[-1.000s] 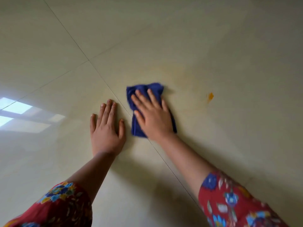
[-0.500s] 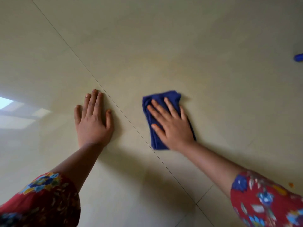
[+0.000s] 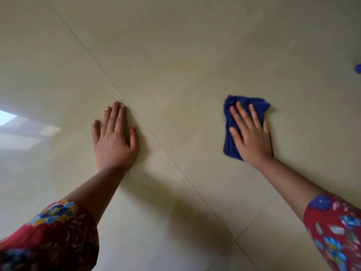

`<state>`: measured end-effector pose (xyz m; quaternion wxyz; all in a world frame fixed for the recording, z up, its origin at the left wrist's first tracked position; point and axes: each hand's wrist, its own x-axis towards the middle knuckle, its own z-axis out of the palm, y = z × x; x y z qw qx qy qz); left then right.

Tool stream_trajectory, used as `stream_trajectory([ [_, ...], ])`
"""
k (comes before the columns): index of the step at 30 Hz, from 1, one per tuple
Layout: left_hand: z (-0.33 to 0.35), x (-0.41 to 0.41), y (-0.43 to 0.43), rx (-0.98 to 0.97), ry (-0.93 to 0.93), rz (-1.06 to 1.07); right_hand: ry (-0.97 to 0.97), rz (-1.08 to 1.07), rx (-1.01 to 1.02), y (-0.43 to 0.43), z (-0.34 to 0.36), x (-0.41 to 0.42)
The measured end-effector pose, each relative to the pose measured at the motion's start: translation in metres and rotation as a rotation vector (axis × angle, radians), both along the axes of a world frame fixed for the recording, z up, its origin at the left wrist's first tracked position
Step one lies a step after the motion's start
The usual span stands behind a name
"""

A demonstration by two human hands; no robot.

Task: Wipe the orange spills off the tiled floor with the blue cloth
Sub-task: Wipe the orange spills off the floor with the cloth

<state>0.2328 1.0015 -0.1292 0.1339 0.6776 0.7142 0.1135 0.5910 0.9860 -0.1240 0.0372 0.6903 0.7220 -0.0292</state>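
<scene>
Blue cloth (image 3: 228, 142), a dark folded rag of soft fabric, lies flat on the pale cream glossy tiled floor (image 3: 175, 55), right of the thin diagonal grout line (image 3: 156, 138) and well apart from it. The right hand (image 3: 251, 136) lies palm down on top of it, its fingers (image 3: 238, 105) straight and slightly spread, pressing the fabric against the tile without curling round it. The cloth's far edge shows just beyond the fingertips, a wider strip shows along the thumb side, and only a narrow dark sliver shows past the little finger. The heel of the palm covers the near edge.

The left hand (image 3: 115, 141) rests flat on the bare tile just left of the grout line, fingers straight and close together, thumb out toward the line, holding nothing. Both forearms come out of red floral-print sleeves (image 3: 50, 235).

A small blue object (image 3: 358, 68) is cut off at the right edge of the view; what it is cannot be told. A bright window reflection (image 3: 11, 122) glares on the floor at the far left.
</scene>
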Motion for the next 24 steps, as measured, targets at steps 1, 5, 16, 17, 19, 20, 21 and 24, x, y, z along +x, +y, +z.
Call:
stream_trajectory([
  [1, 0.000, 0.000, 0.001, -0.003, 0.008, 0.000, -0.009, -0.076, 0.007, 0.018, -0.001, 0.000],
  [5, 0.004, 0.001, -0.003, 0.005, 0.021, -0.134, 0.006, -0.014, 0.028, 0.019, -0.004, -0.052],
  [16, 0.002, 0.000, -0.002, 0.003, 0.012, -0.283, 0.027, -0.235, -0.013, 0.045, 0.004, 0.032],
  [17, 0.002, 0.000, -0.002, -0.001, 0.008, -0.269, 0.054, -0.310, -0.010, 0.066, 0.004, 0.018],
  [19, 0.002, 0.000, -0.001, -0.003, 0.009, -0.254, 0.072, -0.249, -0.012, 0.080, 0.002, -0.023],
  [20, 0.002, 0.000, -0.001, 0.000, 0.008, -0.257, 0.062, -0.112, -0.016, 0.069, 0.000, -0.040],
  [21, 0.003, 0.000, -0.001, 0.000, -0.001, -0.259, 0.040, 0.067, -0.023, 0.048, -0.002, -0.050],
  [24, 0.004, 0.001, 0.001, 0.003, -0.031, -0.259, 0.048, 0.255, -0.040, 0.003, 0.001, -0.025],
])
